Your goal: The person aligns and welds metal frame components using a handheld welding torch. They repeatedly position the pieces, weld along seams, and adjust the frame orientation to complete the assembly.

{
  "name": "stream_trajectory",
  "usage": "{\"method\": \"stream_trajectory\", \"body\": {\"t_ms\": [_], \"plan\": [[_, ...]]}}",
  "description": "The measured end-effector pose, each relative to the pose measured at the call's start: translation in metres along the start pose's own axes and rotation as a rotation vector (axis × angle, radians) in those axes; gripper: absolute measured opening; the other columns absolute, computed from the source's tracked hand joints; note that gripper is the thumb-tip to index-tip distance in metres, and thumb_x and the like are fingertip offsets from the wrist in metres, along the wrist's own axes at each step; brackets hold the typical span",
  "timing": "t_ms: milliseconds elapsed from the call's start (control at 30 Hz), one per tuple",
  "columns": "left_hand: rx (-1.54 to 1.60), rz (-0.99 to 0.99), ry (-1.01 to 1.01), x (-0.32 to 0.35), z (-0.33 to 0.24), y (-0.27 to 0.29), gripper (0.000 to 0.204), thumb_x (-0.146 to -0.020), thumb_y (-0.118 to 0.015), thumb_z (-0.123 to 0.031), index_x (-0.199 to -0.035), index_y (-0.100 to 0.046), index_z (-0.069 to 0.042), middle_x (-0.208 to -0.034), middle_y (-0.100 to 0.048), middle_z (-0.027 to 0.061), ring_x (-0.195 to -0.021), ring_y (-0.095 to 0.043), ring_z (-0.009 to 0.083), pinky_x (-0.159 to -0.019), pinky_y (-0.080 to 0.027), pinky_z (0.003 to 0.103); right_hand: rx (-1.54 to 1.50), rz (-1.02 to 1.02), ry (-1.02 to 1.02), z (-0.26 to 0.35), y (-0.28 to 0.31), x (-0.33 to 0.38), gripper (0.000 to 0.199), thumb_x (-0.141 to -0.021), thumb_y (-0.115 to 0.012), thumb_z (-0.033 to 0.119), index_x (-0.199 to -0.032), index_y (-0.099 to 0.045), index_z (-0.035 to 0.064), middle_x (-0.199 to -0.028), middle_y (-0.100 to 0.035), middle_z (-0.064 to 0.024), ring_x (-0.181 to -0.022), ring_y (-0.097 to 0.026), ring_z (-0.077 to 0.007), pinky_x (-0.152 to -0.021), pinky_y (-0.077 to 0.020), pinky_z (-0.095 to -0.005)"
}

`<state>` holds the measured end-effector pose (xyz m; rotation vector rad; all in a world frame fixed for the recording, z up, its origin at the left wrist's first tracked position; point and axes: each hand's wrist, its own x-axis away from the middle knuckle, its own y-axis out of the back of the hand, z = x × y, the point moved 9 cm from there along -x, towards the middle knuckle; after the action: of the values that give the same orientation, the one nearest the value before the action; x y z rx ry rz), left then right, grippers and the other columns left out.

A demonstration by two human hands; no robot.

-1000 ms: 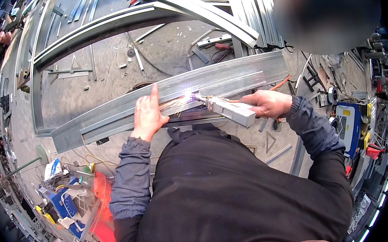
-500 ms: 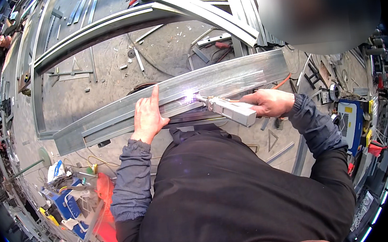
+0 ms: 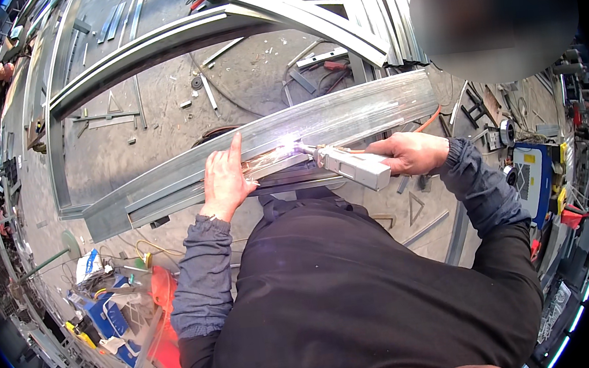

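A long, curved grey sheet-metal profile lies across in front of my body, with a narrow metal strip along its lower side. My left hand rests flat on the profile and strip, index finger stretched up and thumb apart. In my right hand is a welding torch with a pale, box-shaped body. Its nozzle points left at the seam, where a bright white-violet glare hides the exact contact point. Orange sparks fly from there toward my left hand.
Beyond the workpiece stands a large metal frame, with more metal lengths stacked at upper right. Blue machines stand at right and lower left, near a red-orange sheet. Offcuts, cables and triangular pieces litter the floor. A blurred shape covers the upper right.
Orange sparks now spray leftward along the strip toward my left hand. Both hands and the torch keep nearly the same places on the workpiece; the view has shifted slightly.
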<state>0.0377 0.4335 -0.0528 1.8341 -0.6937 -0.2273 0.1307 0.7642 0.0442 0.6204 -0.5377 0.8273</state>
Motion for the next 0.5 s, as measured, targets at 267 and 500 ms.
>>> {"method": "stream_trajectory", "body": {"t_ms": [267,500], "plan": [[-0.031,-0.036,0.011,0.0004,0.0006,0.0007,0.128,-0.061,-0.105,-0.023,-0.168,-0.037,-0.006,-0.123,-0.076,0.013,-0.119,-0.069,0.0352,-0.116,-0.046,0.048,0.028,-0.01,-0.007,0.0006,0.0015,0.0008,0.044,-0.106,-0.063,0.026,-0.144,-0.066,0.0043,-0.103,-0.078,-0.0217,-0.09,-0.076,-0.0332,-0.084,-0.0587,-0.0449],[-0.024,-0.033,0.008,0.0005,-0.0016,0.0028,0.126,-0.061,-0.103,-0.022,-0.168,-0.038,-0.006,-0.121,-0.075,0.0142,-0.117,-0.069,0.0363,-0.115,-0.047,0.049,0.047,-0.005,-0.01,-0.0002,0.0036,0.0021,0.045,-0.107,-0.063,0.027,-0.146,-0.065,0.0046,-0.107,-0.078,-0.0224,-0.093,-0.076,-0.0353,-0.085,-0.0589,-0.0456]]}}
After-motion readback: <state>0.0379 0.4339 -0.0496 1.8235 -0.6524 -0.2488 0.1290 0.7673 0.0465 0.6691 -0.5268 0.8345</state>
